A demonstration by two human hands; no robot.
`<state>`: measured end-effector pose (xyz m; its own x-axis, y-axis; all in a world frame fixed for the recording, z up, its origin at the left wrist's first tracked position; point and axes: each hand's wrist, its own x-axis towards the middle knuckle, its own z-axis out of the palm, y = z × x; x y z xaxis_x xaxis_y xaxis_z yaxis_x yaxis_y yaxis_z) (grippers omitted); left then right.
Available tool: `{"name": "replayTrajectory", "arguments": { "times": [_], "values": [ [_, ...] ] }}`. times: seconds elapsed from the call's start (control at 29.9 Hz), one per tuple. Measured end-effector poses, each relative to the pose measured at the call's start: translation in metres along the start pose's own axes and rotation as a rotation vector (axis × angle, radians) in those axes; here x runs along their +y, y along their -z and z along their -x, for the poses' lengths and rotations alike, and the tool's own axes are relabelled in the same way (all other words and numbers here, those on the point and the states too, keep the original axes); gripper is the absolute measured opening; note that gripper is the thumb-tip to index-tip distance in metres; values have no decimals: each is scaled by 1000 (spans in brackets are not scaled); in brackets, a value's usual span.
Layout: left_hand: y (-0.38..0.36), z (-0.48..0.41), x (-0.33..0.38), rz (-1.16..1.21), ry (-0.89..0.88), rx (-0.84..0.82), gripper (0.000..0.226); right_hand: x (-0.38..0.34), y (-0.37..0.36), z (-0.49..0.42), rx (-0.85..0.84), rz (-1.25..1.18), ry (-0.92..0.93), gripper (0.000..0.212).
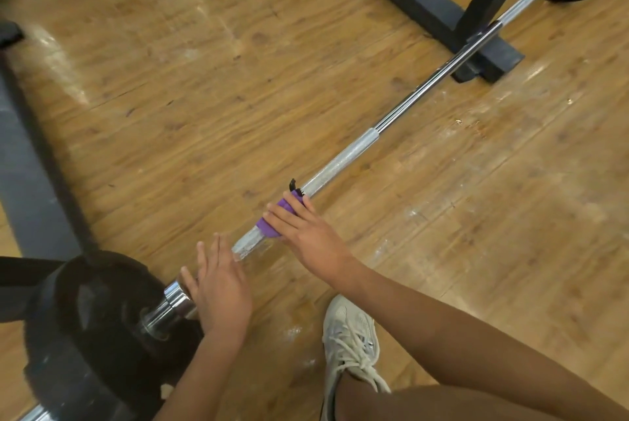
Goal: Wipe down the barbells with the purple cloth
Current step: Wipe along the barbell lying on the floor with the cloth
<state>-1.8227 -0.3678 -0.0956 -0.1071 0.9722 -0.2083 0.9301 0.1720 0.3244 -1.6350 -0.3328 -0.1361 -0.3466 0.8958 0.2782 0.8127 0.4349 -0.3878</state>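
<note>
The barbell (343,160) lies on the wooden floor (190,87). The right hand (306,237) presses the purple cloth (269,229) onto it, fingers close together, thumb seemingly hidden. The left hand (219,288) rests flat, fingers spread, near the black plate (95,311).

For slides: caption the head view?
Right hand presses purple cloth on barbell; left hand flat over it near the plate.

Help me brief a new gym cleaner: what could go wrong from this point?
The barbell sits on round weight plates, and the left hand only lies flat on it, so it may roll toward the shoe. The right hand presses the purple cloth with flat fingers; the cloth could slip off, or skin scrape the knurling ahead.
</note>
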Motion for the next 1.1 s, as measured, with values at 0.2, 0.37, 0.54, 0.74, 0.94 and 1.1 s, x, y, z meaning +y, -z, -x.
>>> {"name": "replayTrajectory", "arguments": {
  "times": [0.2, 0.37, 0.54, 0.74, 0.94, 1.1],
  "values": [
    [-8, 2, 11, -67, -108, -10, 58, 1, 0, -2, -35, 0, 119, 70],
    [-10, -2, 13, -18, -59, -2, 56, 12, 10, -7, -59, -26, -13, 50],
    [-5, -3, 14, 2, -59, -21, 50, 3, 11, -5, -85, -34, 1, 46],
    [-1, -4, 15, 36, -51, -43, 48, 18, 25, -16, -112, -42, -22, 45],
    [-2, 0, 17, 43, -45, -34, 48, -6, 22, -13, -126, -123, -143, 41],
    [-3, 5, 17, 62, -44, -52, 48, 13, 34, -18, -157, -92, -148, 41]
  ]
}}
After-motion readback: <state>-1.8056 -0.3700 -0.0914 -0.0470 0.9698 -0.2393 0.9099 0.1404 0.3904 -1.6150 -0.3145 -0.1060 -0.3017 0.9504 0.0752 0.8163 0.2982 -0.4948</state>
